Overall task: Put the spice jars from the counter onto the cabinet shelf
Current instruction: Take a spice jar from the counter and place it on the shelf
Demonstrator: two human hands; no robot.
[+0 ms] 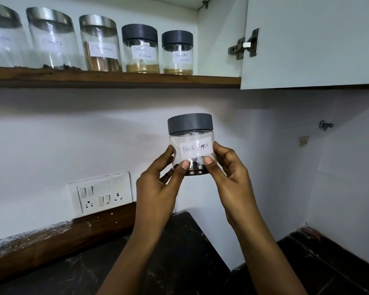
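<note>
A clear jar with a grey lid, labelled "Black Pepper" (191, 143), is held upright in mid-air below the cabinet shelf (115, 78). My left hand (158, 182) grips its lower left side and my right hand (228, 173) its lower right side, thumbs on the front. On the shelf stand several jars: one at the far left (2, 37), cloves (51, 39), cinnamon (99, 43), garam masala (140, 48) and coriander powder (177, 53). A narrow gap remains on the shelf right of the coriander jar.
The open white cabinet door (311, 41) with its hinge (244, 44) hangs at the upper right. A switch and socket panel (100, 192) sits on the wall. The dark counter (179, 262) lies below my arms.
</note>
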